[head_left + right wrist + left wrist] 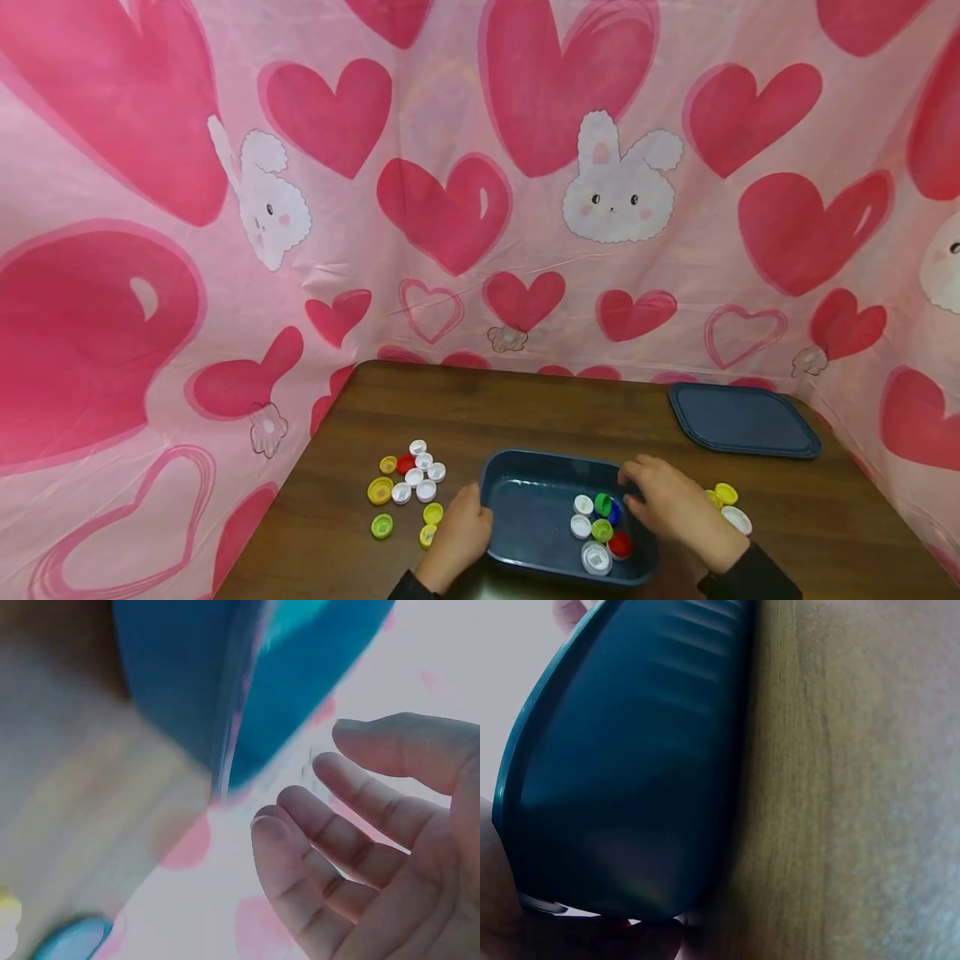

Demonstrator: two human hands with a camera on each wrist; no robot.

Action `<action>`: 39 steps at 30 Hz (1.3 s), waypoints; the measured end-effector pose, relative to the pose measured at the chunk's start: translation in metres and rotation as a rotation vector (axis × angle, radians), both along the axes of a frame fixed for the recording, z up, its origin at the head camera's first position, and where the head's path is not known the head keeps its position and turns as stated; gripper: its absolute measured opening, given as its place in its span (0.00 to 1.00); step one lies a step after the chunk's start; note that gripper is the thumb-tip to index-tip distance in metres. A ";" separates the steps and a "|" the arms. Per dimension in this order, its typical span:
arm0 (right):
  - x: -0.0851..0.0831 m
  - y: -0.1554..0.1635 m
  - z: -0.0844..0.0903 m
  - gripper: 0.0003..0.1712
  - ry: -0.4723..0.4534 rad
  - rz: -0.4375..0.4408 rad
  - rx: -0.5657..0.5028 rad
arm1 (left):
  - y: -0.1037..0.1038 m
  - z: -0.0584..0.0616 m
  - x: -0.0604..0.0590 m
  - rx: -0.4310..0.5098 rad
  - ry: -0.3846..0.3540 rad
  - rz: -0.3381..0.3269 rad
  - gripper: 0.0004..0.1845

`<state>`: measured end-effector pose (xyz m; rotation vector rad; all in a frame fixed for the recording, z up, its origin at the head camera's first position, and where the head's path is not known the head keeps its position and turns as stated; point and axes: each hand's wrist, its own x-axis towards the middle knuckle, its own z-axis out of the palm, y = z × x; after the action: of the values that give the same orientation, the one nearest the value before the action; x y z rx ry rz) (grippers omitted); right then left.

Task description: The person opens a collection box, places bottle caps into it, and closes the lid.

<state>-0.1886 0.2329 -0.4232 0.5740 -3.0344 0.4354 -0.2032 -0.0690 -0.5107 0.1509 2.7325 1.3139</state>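
Observation:
A deep blue-grey plastic tray (536,500) stands on the table in the head view. White, green, blue and red bottle caps (596,558) lie inside, gathered toward its right end. My left hand (461,529) grips the tray's left end. In the left wrist view, the thumb (495,885) is at the rim and the other fingers bend round the tray's corner. Over the tray's right rim is my right hand (663,500). Its fingers (285,862) are spread and loosely bent, holding nothing, with the rim beside them in the right wrist view.
Several white, yellow, red and green caps (414,476) lie on the table (480,400) left of the tray. Yellow and white caps (737,521) lie to the right, partly behind the right hand. A flat blue-grey lid (742,419) rests at the back right. A heart-patterned cloth (442,208) hangs behind.

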 end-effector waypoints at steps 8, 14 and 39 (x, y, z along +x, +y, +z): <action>-0.025 0.071 0.009 0.14 0.017 -0.121 0.026 | 0.000 0.001 0.000 0.009 0.001 0.008 0.19; -0.038 0.120 -0.014 0.16 -0.065 -0.198 0.038 | -0.002 0.001 -0.001 -0.003 0.024 0.003 0.19; -0.052 0.157 -0.058 0.17 -0.270 -0.235 -0.005 | -0.001 -0.004 0.000 0.016 0.014 -0.009 0.19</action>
<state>-0.2407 0.3902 -0.4810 0.1628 -3.2981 0.5490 -0.2032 -0.0697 -0.5150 0.1747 2.7305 1.3374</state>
